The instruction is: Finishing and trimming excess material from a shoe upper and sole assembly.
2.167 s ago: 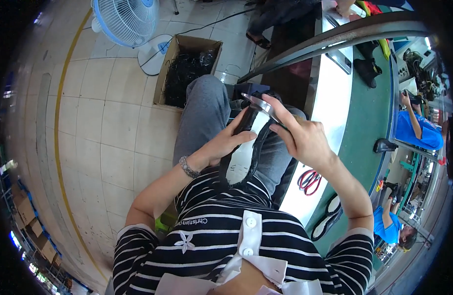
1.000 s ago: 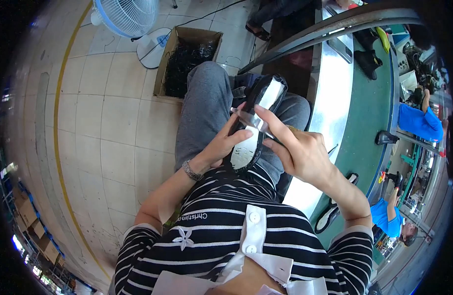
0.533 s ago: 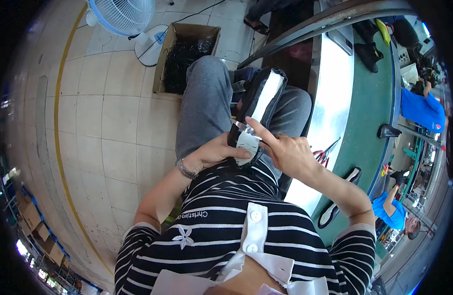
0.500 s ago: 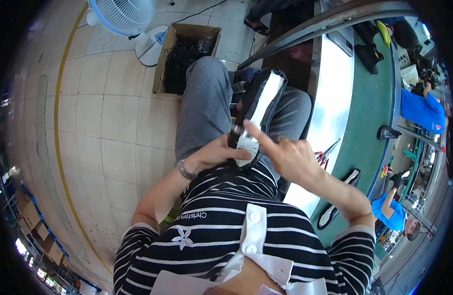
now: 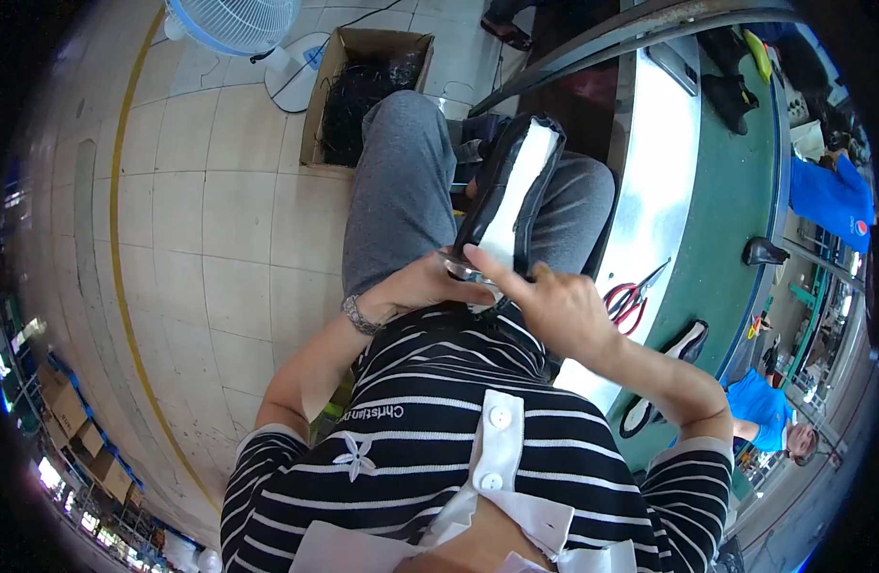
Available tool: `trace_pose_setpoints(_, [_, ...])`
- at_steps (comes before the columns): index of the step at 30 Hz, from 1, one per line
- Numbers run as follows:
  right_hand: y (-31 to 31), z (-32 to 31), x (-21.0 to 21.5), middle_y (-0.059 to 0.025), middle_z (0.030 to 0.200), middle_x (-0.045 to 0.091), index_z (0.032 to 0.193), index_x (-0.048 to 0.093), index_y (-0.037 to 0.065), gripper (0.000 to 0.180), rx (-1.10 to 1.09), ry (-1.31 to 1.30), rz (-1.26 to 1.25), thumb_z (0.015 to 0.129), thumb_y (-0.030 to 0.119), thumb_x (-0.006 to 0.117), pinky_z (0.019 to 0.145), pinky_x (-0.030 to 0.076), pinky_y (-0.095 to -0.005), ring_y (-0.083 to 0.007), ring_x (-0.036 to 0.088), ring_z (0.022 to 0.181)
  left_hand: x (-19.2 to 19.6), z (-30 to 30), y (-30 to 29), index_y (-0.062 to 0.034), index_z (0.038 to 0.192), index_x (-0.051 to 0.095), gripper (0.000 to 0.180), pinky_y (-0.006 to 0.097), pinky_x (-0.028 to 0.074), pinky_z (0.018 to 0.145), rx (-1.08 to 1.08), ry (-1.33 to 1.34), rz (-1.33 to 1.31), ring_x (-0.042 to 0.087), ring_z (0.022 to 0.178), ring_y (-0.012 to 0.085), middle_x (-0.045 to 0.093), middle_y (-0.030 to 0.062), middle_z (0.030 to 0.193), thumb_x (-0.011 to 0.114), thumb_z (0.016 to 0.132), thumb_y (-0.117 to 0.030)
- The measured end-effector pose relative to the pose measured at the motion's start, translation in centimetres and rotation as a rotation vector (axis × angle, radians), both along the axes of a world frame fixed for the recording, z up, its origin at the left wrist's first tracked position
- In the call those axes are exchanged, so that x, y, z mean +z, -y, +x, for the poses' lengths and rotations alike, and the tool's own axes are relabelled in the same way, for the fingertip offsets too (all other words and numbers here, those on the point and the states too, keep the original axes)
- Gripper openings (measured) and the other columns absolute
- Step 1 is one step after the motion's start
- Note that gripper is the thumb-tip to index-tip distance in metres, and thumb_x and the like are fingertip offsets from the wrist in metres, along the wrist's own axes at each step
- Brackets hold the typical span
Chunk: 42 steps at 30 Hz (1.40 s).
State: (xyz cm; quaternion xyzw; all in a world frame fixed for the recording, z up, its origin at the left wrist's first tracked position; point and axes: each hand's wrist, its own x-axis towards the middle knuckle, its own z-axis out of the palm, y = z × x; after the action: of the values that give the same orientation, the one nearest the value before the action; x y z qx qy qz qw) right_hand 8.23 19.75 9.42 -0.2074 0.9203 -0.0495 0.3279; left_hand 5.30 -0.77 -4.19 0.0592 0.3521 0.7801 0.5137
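Observation:
A black shoe (image 5: 527, 181) with a white strip along its exposed underside rests over my lap, its far end pointing away from me. My left hand (image 5: 418, 286) is closed round the near end, thumb across it. My right hand (image 5: 568, 307) lies at the shoe's right side, index finger stretched across toward the left edge, other fingers curled. Just below that fingertip, beside my left hand, is a small shiny metal piece (image 5: 460, 268); its kind and what carries it are unclear. What the curled right fingers hold is hidden.
Red-handled scissors (image 5: 626, 304) lie on the metal ledge (image 5: 654, 162) to my right, beside a green work surface (image 5: 726, 220) with another shoe (image 5: 686, 346) and a black boot (image 5: 730, 100). A cardboard box (image 5: 315, 115) and a fan (image 5: 237, 24) stand ahead. A co-worker's blue shirt (image 5: 831, 196) shows at far right.
The metal piece and my right index finger have moved a little toward the shoe's near end. My left hand keeps its grip. The whole view has shifted slightly.

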Motion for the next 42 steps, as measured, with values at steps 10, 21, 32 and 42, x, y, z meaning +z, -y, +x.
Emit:
trace_pose_setpoints(10, [-0.6, 0.5, -0.2, -0.0127, 0.074, 0.06, 0.15, 0.006, 0.039, 0.074, 0.07, -0.083, -0.086, 0.095, 0.013, 0.048, 0.034, 0.047, -0.0276, -0.0158, 0.057, 0.048, 1.1, -0.2, -0.1, -0.0016, 0.125, 0.052, 0.047, 0.026, 0.046, 0.089, -0.292, -0.146, -0.279, 0.058, 0.099, 0.0131, 0.063, 0.0055, 0.111, 0.072, 0.085, -0.018])
trace_pose_setpoints(21, [-1.6, -1.4, 2.2, -0.0101, 0.071, 0.059, 0.149, 0.023, 0.034, 0.066, -0.017, -0.122, -0.251, 0.094, 0.017, 0.053, 0.035, 0.042, -0.0235, -0.0119, 0.049, 0.04, 3.7, -2.1, -0.5, -0.003, 0.118, 0.057, 0.05, 0.027, 0.044, 0.092, -0.375, -0.056, -0.455, 0.057, 0.103, 0.0133, 0.063, 0.0047, 0.111, 0.081, 0.075, -0.01])
trace_pose_setpoints(32, [-4.1, 0.1, -0.9, -0.0174, 0.086, 0.069, 0.15, 0.02, 0.028, 0.065, -0.455, -0.3, -0.36, 0.095, 0.02, 0.054, 0.044, 0.053, -0.0315, -0.0225, 0.065, 0.053, 2.5, -6.7, -3.7, -0.0106, 0.15, 0.007, 0.097, 0.034, 0.037, 0.103, -0.031, 0.247, -0.234, 0.048, 0.118, 0.0195, 0.045, 0.0098, 0.135, 0.074, 0.082, -0.023])
trace_pose_setpoints(42, [-10.3, 8.5, -5.3, -0.0209, 0.086, 0.067, 0.142, 0.034, 0.004, 0.065, -1.336, -0.435, -0.371, 0.091, 0.032, 0.062, 0.057, 0.051, -0.0361, -0.0279, 0.067, 0.064, 6.6, -5.9, -7.3, -0.0063, 0.15, 0.009, 0.11, 0.037, 0.027, 0.111, -0.091, -0.434, -0.301, 0.032, 0.133, 0.0242, 0.032, 0.0123, 0.144, 0.083, 0.072, -0.023])
